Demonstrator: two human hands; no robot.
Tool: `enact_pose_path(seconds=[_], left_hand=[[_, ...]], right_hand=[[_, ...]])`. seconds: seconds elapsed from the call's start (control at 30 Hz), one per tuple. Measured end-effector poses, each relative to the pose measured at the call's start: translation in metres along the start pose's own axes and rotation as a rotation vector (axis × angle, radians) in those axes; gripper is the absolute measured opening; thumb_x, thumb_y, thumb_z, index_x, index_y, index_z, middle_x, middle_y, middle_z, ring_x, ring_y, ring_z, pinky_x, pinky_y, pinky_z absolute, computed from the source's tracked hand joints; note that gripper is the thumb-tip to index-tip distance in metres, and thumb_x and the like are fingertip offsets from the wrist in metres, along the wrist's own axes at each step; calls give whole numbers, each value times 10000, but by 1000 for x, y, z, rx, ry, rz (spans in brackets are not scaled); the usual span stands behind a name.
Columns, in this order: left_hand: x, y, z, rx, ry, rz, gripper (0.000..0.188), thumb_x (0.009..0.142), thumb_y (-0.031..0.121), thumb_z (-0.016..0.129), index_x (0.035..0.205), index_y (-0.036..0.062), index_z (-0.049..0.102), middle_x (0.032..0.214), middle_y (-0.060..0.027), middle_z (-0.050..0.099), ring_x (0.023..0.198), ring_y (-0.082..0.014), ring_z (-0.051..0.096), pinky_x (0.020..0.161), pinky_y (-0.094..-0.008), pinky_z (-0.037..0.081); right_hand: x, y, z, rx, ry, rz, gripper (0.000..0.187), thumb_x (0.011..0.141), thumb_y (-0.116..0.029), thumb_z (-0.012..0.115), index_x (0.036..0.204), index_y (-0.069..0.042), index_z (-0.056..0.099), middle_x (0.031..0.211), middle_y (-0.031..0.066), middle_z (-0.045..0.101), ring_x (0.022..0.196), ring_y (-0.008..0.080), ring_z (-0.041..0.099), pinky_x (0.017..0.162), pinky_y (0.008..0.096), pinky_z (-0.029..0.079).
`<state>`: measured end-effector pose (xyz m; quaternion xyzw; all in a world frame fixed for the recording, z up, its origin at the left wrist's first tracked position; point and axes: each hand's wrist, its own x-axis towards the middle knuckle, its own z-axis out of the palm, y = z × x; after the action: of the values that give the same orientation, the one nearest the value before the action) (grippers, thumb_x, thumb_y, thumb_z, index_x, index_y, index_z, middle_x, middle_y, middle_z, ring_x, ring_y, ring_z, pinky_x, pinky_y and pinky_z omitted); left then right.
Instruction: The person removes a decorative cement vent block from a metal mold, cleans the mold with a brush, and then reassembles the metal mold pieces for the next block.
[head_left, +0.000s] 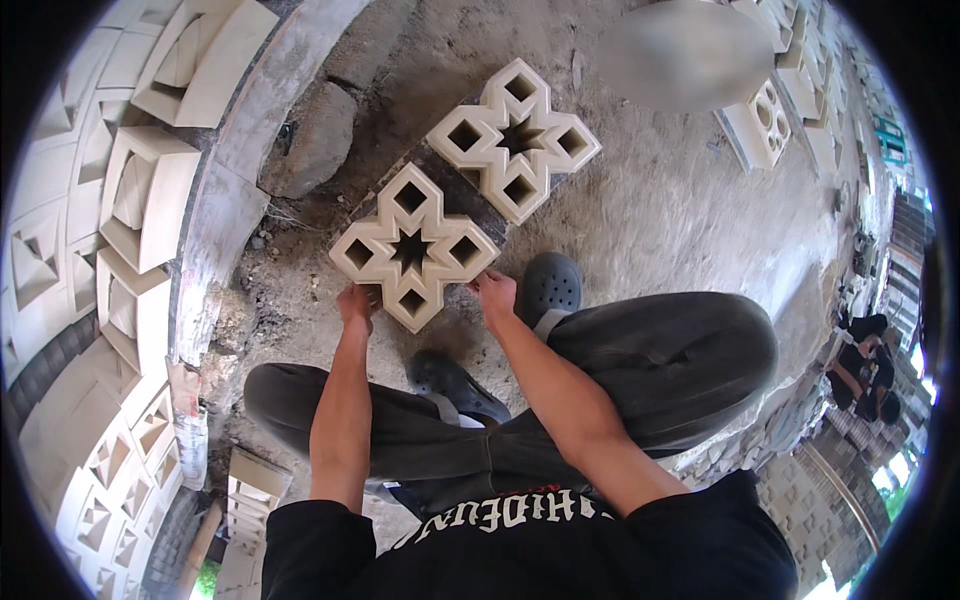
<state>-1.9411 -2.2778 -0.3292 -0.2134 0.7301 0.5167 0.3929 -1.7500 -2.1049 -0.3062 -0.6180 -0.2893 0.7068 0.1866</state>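
Observation:
Below me lies a cream-coloured ventilation block (378, 236), cross-shaped, with a star opening in the middle and a square hole in each arm. My left hand (358, 306) is closed at its near left side, fingers partly hidden beneath it. At the right corner, my right hand (494, 293) grips the same block, its fingertips tucked against the edge. A second ventilation block (490, 130) of the same pattern sits just beyond, up and to the right. Both rest on or over a dark flat board (484, 198), mostly covered by them.
Pale concrete blocks (150, 190) are stacked along a kerb (240, 140) on the left. A rough stone (318, 140) lies beside it. More blocks (768, 120) stand at the far right. My dark clogs (550, 284) flank the work. Another person (868, 370) is at the right edge.

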Motion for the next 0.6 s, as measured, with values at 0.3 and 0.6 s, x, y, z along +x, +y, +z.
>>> enact_pose_path(seconds=[0.3, 0.6], left_hand=[[-56, 11, -38, -347, 146, -185, 249, 948, 207, 571, 1013, -29, 614, 927, -136, 675, 785, -264, 686, 707, -350, 608], [-310, 118, -63, 5, 126, -288, 264, 942, 247, 463, 932, 0, 553, 872, -145, 623, 751, -267, 661, 638, -393, 601]], right_hand=[[-61, -38, -40, -158, -132, 364, 184, 906, -202, 670, 945, -23, 662, 846, 71, 667, 745, 181, 666, 669, 364, 591], [-280, -214, -38, -311, -273, 359, 213, 925, -235, 659, 936, -47, 559, 839, 73, 654, 722, 168, 657, 654, 336, 591]])
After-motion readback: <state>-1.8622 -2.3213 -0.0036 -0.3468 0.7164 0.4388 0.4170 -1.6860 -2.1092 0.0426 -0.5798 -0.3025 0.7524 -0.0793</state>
